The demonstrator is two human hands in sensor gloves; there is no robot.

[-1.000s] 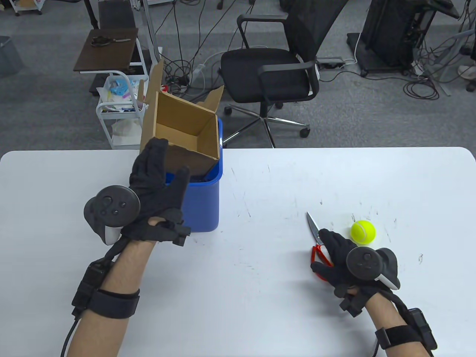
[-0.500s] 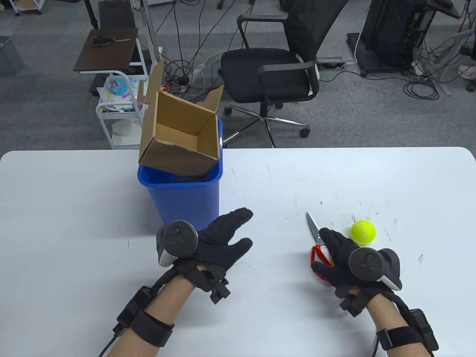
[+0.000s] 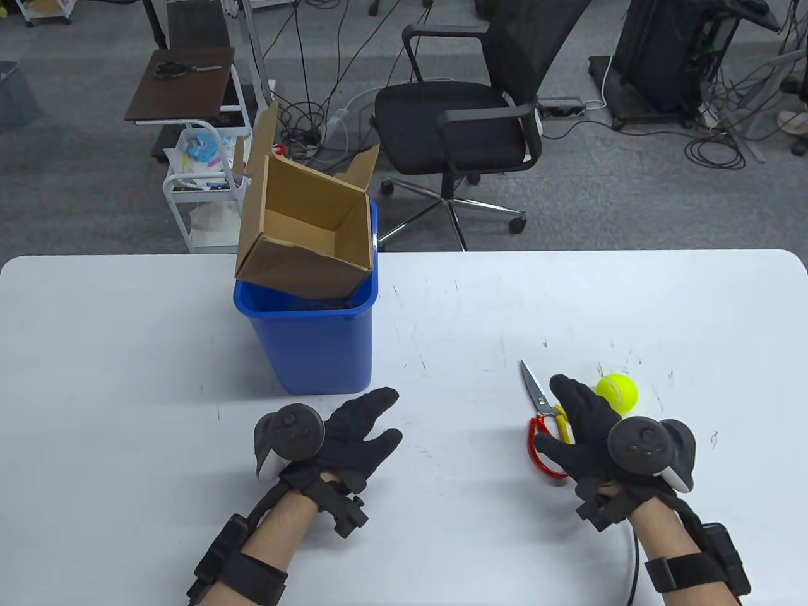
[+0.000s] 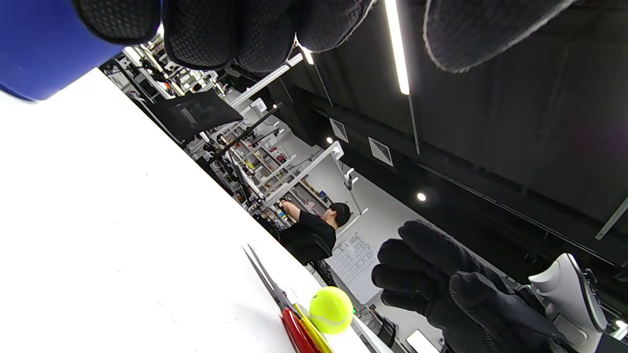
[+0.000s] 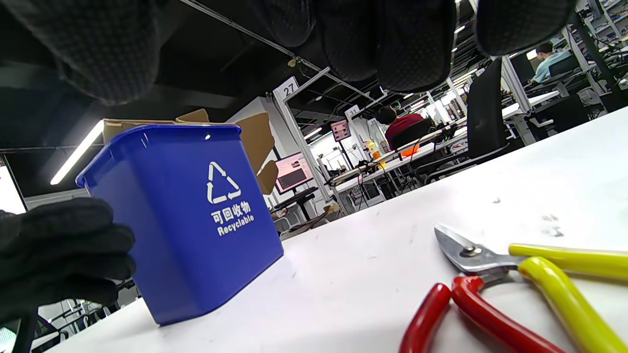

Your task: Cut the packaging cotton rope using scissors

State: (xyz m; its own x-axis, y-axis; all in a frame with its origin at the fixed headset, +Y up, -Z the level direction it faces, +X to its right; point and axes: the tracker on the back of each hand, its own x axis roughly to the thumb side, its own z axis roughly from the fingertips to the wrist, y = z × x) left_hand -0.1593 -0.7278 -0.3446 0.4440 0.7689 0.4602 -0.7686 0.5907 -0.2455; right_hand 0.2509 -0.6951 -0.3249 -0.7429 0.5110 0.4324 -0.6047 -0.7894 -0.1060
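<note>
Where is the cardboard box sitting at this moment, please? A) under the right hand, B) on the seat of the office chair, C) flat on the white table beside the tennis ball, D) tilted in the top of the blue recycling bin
D: the open cardboard box rests tilted in the mouth of the blue recycling bin, away from both hands.
</note>
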